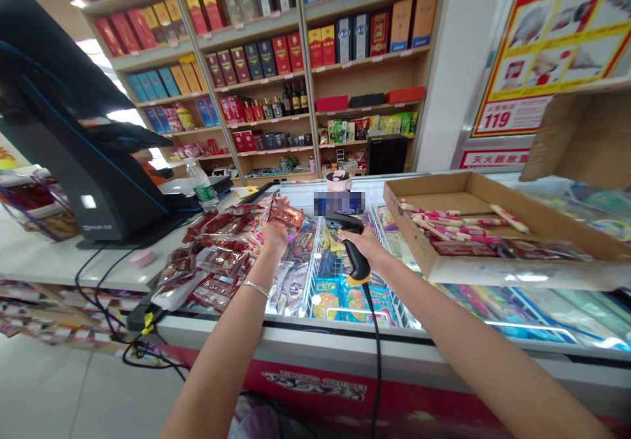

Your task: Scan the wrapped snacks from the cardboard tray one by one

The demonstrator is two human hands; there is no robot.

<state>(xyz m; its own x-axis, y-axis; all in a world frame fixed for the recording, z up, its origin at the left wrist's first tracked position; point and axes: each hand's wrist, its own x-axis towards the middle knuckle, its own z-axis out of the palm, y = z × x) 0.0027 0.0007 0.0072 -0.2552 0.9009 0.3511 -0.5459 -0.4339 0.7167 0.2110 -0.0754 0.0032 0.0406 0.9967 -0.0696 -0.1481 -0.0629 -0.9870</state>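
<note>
My left hand (274,236) holds up a clear packet of red snack (286,214) between its fingers, above a heap of similar packets (217,261). A black corded handheld barcode scanner (355,255) sits in the grip of my right hand (365,245), its head tilted up and to the left. The scanner's nose is close to the packet, with a small gap between them. Its black cord (378,360) hangs down past the front of the counter.
A glass-topped freezer (315,330) of packaged goods lies below my hands. To the right stands a cardboard tray (409,229) of wrapped sticks. A black till terminal (83,169), a water bottle (202,186) and loose cables (108,301) are on the left. Wooden shelves (365,104) of boxes and bottles stand behind.
</note>
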